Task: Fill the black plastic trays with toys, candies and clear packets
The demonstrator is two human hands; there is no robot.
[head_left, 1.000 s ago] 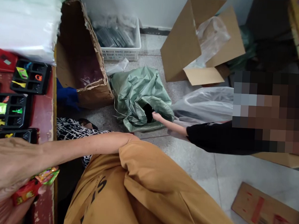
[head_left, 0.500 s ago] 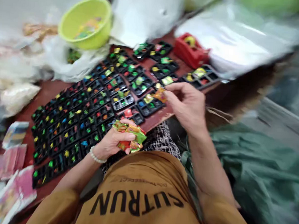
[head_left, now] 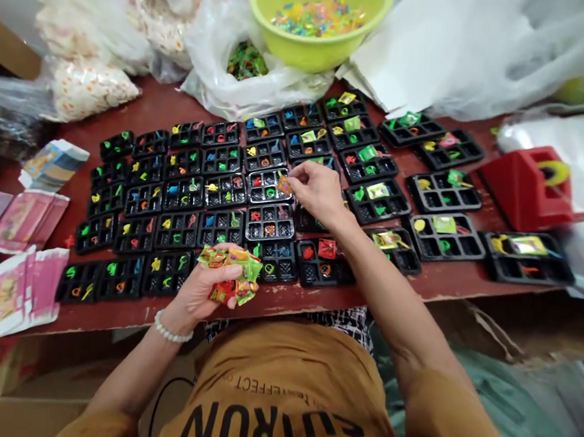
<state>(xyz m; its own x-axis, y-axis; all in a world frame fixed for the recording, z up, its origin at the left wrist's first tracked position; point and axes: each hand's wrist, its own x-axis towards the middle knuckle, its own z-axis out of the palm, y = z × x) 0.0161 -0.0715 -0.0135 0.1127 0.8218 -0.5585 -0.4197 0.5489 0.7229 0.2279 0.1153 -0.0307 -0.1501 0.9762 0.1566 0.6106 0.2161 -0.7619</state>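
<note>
My left hand [head_left: 205, 287] is closed round a bunch of small coloured packets [head_left: 231, 274], held just above the near edge of the red table [head_left: 145, 110]. My right hand [head_left: 317, 192] reaches over the middle rows of black compartment trays [head_left: 270, 220] and pinches one small orange packet [head_left: 284, 185] above a tray [head_left: 267, 186]. Many black trays lie in rows across the table, each with small coloured pieces in its cells; some on the right also hold a packet.
A lime green bowl [head_left: 315, 47] of coloured bits stands at the back, beside a white plastic bag [head_left: 221, 78] of green pieces. A red plastic box [head_left: 529, 185] sits at the right. Stacks of pink printed sachets [head_left: 21, 282] lie at the left. Clear bags line the back.
The view has swung from the floor and boxes at my side back to the table. My right hand has moved left over the middle trays with a packet; the left still holds its bunch.
</note>
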